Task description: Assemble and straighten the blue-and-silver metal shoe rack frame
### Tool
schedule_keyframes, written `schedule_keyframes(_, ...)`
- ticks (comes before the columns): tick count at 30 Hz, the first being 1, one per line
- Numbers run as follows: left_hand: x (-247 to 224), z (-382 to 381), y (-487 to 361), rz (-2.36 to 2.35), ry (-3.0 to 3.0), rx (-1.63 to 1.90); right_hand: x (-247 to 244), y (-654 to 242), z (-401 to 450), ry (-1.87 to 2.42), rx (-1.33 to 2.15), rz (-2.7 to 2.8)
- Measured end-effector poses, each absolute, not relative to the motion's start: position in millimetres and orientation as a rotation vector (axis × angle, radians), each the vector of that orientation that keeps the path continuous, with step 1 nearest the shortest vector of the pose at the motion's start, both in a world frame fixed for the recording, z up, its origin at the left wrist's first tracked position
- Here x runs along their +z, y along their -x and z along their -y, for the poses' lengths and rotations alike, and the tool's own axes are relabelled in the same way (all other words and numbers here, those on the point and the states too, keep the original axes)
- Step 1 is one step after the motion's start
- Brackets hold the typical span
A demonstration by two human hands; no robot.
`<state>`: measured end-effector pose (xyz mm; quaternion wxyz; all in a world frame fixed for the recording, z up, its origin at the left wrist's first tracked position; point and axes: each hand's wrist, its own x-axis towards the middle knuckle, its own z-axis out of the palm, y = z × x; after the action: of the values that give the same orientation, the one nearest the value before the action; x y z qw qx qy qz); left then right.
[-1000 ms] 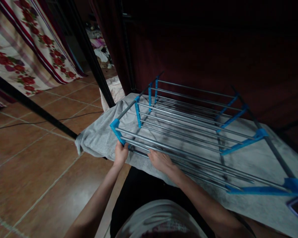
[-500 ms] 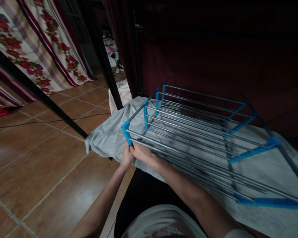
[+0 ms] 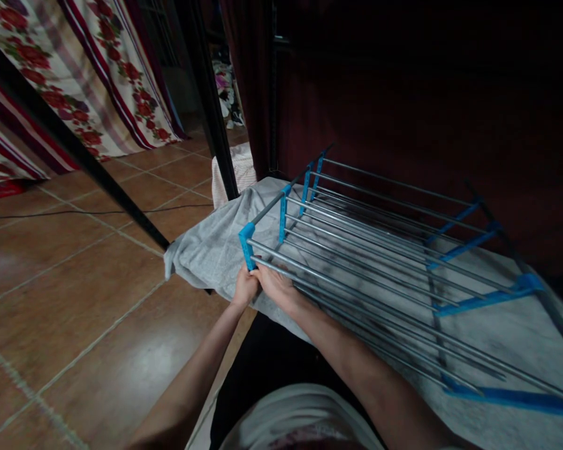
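A rack of thin metal tubes (image 3: 356, 234) with blue plastic brackets lies on a grey cloth in front of me. At its near left corner is a blue bracket (image 3: 246, 245), running down into my grip. My left hand (image 3: 246, 286) closes around the bracket's lower end from the left. Right beside it, my right hand (image 3: 273, 282) is closed at the same lower end, its fingers partly hidden under the tubes. The two hands touch. On the far right, more blue brackets (image 3: 488, 295) join the tube ends to a dark side bar.
The grey cloth (image 3: 201, 253) drapes over the surface's left edge. Black metal posts (image 3: 213, 106) rise at the left and behind. A dark red curtain (image 3: 380, 112) hangs at the back. A cable (image 3: 98, 211) crosses the tiled floor (image 3: 98, 294). A flowered curtain (image 3: 107, 75) hangs far left.
My view has shifted slightly, so the rack and hands appear a little further right. Both hands stay at the same corner bracket, with only slight shifts of the fingers.
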<state>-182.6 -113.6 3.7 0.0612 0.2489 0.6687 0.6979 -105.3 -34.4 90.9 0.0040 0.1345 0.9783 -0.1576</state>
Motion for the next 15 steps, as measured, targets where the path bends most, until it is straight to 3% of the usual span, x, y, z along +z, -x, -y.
schedule_keyframes(15, -7.5, 112.7, 182.6, -1.999, -0.734, 2.110, 91.2, 104.8, 34.6, -0.447, -0.549, -3.066)
